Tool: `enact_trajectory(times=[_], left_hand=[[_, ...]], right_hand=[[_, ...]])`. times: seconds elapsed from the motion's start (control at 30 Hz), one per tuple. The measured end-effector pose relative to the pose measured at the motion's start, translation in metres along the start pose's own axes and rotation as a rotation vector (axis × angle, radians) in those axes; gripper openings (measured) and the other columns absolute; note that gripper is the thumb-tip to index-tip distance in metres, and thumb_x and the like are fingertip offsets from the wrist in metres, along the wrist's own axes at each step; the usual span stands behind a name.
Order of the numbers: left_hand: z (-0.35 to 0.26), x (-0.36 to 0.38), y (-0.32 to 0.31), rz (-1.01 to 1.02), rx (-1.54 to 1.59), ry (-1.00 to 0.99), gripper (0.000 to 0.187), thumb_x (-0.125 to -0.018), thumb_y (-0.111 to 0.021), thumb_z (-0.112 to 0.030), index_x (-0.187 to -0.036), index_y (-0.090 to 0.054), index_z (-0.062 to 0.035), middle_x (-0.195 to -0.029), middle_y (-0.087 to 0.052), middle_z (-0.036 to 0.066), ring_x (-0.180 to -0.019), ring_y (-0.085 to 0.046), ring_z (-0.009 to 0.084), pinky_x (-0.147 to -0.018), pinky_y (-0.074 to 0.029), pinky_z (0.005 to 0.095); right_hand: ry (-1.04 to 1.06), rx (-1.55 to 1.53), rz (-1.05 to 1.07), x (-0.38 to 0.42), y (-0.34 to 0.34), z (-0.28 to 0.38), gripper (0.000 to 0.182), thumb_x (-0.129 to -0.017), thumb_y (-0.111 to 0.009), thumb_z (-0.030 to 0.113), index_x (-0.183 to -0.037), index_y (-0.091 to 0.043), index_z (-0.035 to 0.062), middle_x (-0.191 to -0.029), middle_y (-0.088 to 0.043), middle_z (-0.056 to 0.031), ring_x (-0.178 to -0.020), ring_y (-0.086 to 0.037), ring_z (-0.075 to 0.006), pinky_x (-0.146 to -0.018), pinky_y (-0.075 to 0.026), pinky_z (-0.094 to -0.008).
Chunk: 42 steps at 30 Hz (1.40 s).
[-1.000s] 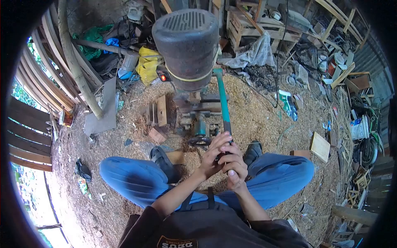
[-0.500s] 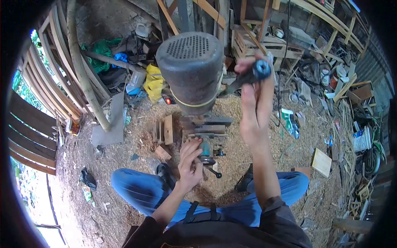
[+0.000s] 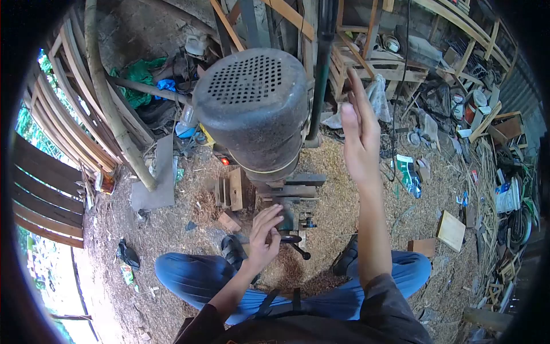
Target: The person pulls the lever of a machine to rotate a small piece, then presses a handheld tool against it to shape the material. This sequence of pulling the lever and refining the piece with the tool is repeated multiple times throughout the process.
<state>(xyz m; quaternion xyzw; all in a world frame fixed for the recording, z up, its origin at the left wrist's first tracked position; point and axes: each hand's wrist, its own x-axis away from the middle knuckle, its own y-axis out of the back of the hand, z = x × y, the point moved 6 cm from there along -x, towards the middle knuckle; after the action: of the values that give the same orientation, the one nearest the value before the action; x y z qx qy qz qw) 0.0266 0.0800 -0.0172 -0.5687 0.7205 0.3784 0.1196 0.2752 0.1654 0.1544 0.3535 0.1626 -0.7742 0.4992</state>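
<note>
Head view: left hand [image 3: 264, 236] pinching round chuck [image 3: 288, 236] under drill press motor [image 3: 250, 109], low between knees. Right hand [image 3: 359, 133] raised, fingers spread, palm beside upright feed lever [image 3: 321, 69], gripping nothing. Step judged: chuck adjustment. Next calls for firm grip on lever.

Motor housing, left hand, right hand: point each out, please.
motor housing [image 3: 252, 106], head view, perforated end cap.
left hand [image 3: 264, 235], head view, back of the hand.
right hand [image 3: 360, 135], head view, the palm's edge.
</note>
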Motion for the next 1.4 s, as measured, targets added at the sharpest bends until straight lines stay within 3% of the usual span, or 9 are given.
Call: enact_trajectory(times=[0.1, 0.13, 0.2, 0.33, 0.47, 0.7, 0.93, 1.3, 1.4], left_hand=[[0.025, 0.022, -0.011, 0.158, -0.022, 0.092, 0.042, -0.082, -0.055, 0.011, -0.121, -0.06, -0.0046, -0.135, -0.062, 0.016, -0.128, -0.056, 0.0363, -0.107, -0.043, 0.045], [0.042, 0.034, -0.015, 0.232, -0.056, 0.163, 0.038, -0.086, -0.063, 0.0, -0.123, -0.062, -0.0041, -0.135, -0.061, 0.013, -0.126, -0.057, 0.0337, -0.108, -0.043, 0.0449], [0.065, 0.055, -0.018, 0.298, -0.071, 0.187, 0.036, -0.087, -0.066, -0.004, -0.123, -0.063, -0.0041, -0.131, -0.063, 0.014, -0.123, -0.06, 0.033, -0.105, -0.046, 0.0437], [0.106, 0.091, -0.029, 0.437, -0.071, 0.276, 0.031, -0.089, -0.072, -0.013, -0.118, -0.068, -0.0042, -0.121, -0.069, 0.014, -0.111, -0.066, 0.0308, -0.095, -0.054, 0.0393], [0.094, 0.091, -0.027, 0.432, -0.009, 0.269, 0.027, -0.09, -0.07, -0.013, -0.115, -0.07, -0.0037, -0.116, -0.071, 0.013, -0.104, -0.069, 0.0309, -0.092, -0.055, 0.0378], [0.106, 0.106, -0.024, 0.397, 0.023, 0.337, 0.031, -0.088, -0.07, -0.006, -0.119, -0.069, -0.0017, -0.122, -0.069, 0.017, -0.111, -0.067, 0.0337, -0.095, -0.054, 0.0388], [0.109, 0.11, -0.027, 0.382, 0.013, 0.31, 0.034, -0.089, -0.064, -0.001, -0.123, -0.067, -0.0028, -0.125, -0.066, 0.018, -0.114, -0.065, 0.0343, -0.096, -0.054, 0.0391], [0.113, 0.115, -0.027, 0.375, 0.052, 0.348, 0.037, -0.088, -0.063, 0.001, -0.125, -0.067, -0.0037, -0.127, -0.066, 0.017, -0.115, -0.065, 0.034, -0.097, -0.055, 0.0383], [0.114, 0.112, -0.027, 0.382, 0.069, 0.343, 0.038, -0.088, -0.063, 0.001, -0.126, -0.066, -0.0037, -0.128, -0.065, 0.017, -0.116, -0.065, 0.0337, -0.097, -0.054, 0.0378]], right_hand=[[-0.141, 0.108, -0.09, 0.066, 0.014, -0.031, 0.047, -0.108, -0.042, 0.026, -0.146, -0.046, -0.0014, -0.146, -0.051, -0.0173, -0.134, -0.05, -0.0266, -0.113, -0.036, -0.0394], [-0.207, 0.144, -0.128, 0.097, 0.017, -0.047, 0.044, -0.108, -0.041, 0.025, -0.144, -0.049, -0.0006, -0.142, -0.055, -0.0167, -0.131, -0.053, -0.0264, -0.112, -0.039, -0.039], [-0.322, 0.238, -0.139, 0.172, 0.015, -0.077, 0.037, -0.105, -0.044, 0.02, -0.13, -0.056, -0.0048, -0.124, -0.062, -0.0204, -0.117, -0.059, -0.0292, -0.099, -0.046, -0.04], [-0.609, 0.454, 0.345, 0.317, -0.007, -0.108, 0.037, -0.102, -0.049, 0.025, -0.125, -0.058, -0.0022, -0.103, -0.064, -0.0217, -0.095, -0.064, -0.036, -0.084, -0.051, -0.0462], [-0.851, 0.681, 1.018, 0.427, -0.03, -0.136, 0.043, -0.097, -0.057, 0.038, -0.122, -0.06, 0.0033, -0.102, -0.067, -0.0258, -0.091, -0.067, -0.0439, -0.077, -0.053, -0.0546], [-0.638, 0.593, 0.901, 0.449, -0.05, -0.132, 0.037, -0.096, -0.061, 0.037, -0.094, -0.063, 0.0001, -0.08, -0.068, -0.0248, -0.075, -0.068, -0.0435, -0.068, -0.054, -0.0532], [-0.562, 0.634, 0.797, 0.452, -0.064, -0.119, 0.029, -0.094, -0.063, 0.03, -0.093, -0.063, 0.0004, -0.077, -0.067, -0.0242, -0.068, -0.067, -0.0439, -0.064, -0.054, -0.0527], [-0.803, 0.606, 0.757, 0.447, -0.064, -0.121, 0.029, -0.091, -0.064, 0.029, -0.094, -0.063, 0.0, -0.075, -0.067, -0.0258, -0.07, -0.067, -0.0451, -0.065, -0.054, -0.0532], [-0.765, 0.621, 0.794, 0.459, -0.057, -0.148, 0.031, -0.09, -0.064, 0.03, -0.093, -0.063, -0.0013, -0.073, -0.067, -0.027, -0.07, -0.067, -0.0454, -0.066, -0.054, -0.0543]])
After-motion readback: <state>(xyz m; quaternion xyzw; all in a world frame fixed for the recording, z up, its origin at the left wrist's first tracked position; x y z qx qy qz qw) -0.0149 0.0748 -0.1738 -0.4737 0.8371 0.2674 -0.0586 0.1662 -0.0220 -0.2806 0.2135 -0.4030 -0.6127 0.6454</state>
